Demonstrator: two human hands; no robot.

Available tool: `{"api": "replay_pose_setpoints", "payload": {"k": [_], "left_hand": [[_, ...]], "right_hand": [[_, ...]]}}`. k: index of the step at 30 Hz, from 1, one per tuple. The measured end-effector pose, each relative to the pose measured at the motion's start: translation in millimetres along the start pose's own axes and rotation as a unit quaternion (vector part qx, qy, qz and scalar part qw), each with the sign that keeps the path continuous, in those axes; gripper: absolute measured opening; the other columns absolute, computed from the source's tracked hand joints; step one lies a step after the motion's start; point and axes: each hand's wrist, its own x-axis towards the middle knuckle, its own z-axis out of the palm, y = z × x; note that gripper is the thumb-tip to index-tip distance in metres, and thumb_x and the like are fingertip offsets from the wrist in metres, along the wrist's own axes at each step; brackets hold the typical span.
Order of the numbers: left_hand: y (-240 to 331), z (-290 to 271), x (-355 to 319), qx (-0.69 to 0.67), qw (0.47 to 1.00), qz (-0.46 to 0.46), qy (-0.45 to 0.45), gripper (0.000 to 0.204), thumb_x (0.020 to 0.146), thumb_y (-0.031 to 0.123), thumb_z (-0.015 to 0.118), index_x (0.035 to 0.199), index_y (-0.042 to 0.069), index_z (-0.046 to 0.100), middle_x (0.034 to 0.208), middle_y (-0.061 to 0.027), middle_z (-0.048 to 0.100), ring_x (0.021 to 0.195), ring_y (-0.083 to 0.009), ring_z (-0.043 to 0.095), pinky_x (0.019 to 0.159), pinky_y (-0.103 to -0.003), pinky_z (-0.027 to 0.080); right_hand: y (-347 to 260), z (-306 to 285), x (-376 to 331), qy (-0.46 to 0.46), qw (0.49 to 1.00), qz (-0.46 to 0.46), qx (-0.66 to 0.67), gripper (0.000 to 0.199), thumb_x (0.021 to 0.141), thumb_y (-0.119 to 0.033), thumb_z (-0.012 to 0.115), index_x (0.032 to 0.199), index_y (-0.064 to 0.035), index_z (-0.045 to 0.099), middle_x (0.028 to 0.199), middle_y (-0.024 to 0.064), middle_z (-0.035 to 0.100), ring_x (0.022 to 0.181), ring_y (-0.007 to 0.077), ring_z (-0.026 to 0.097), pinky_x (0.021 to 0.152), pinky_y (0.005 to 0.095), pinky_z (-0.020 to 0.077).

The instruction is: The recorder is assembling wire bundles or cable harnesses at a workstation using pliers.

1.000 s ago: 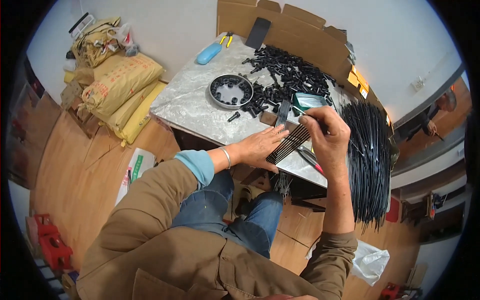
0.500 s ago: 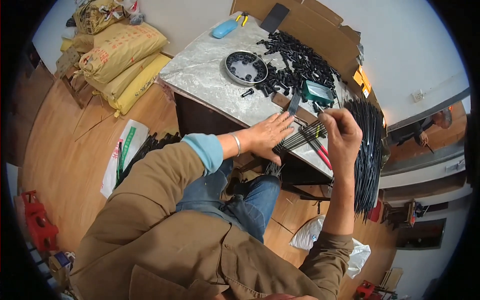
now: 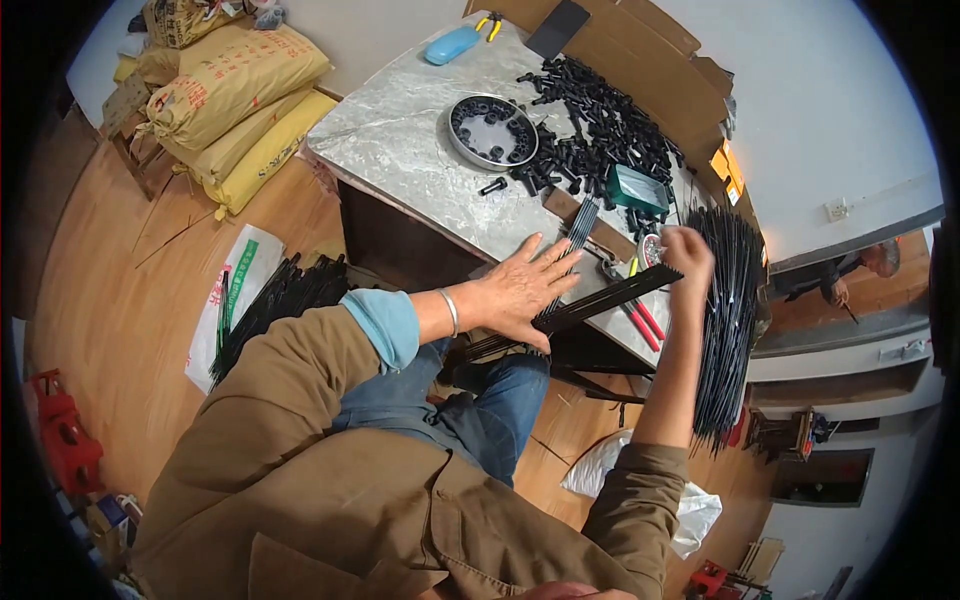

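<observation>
My left hand [image 3: 522, 287] lies flat, fingers spread, pressing on a row of thin black rods [image 3: 600, 300] at the near edge of a grey marble table [image 3: 400, 150]. My right hand [image 3: 688, 258] is closed at the far end of those rods, next to a large bundle of long black rods [image 3: 728, 310] hanging off the table's right side. A heap of small black cylindrical parts [image 3: 600, 120] lies further back on the table, beside a round metal dish [image 3: 490, 130] with several of them inside.
A small green box [image 3: 637, 187] and red-handled pliers [image 3: 640, 315] lie by my hands. A cardboard box [image 3: 640, 50] stands behind the table, with a blue object [image 3: 452, 45]. Yellow sacks [image 3: 235, 90] are stacked at left. More black rods [image 3: 275, 300] lie on the wooden floor.
My view has shifted, so the table sits higher in the picture. My left hand has flattened over the rods, and my right hand has moved out to their far end.
</observation>
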Motion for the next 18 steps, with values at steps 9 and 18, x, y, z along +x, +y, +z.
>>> {"api": "replay_pose_setpoints", "payload": {"k": [9,18], "left_hand": [[2,-10,2,-0.007,0.999,-0.024,-0.04,0.101,0.065,0.062,0.069,0.138,-0.001,0.038,0.15,-0.0217,0.021,0.142,-0.0359,0.011,0.111,-0.057,0.01],[1,-13,5,-0.008,0.997,-0.029,-0.065,0.1,0.068,0.062,0.066,0.14,0.0,0.035,0.151,-0.0184,0.019,0.142,-0.0334,0.011,0.111,-0.058,0.008]], "right_hand": [[11,111,44,-0.036,0.969,-0.111,-0.218,0.032,0.091,-0.03,0.053,0.095,-0.002,0.067,0.085,0.0197,0.066,0.08,0.0369,0.064,0.072,0.0418,0.0476],[15,90,44,0.157,0.948,-0.181,-0.211,0.026,0.091,-0.026,0.055,0.095,-0.0046,0.068,0.09,0.0169,0.067,0.079,0.0298,0.064,0.07,0.0376,0.0482]]}}
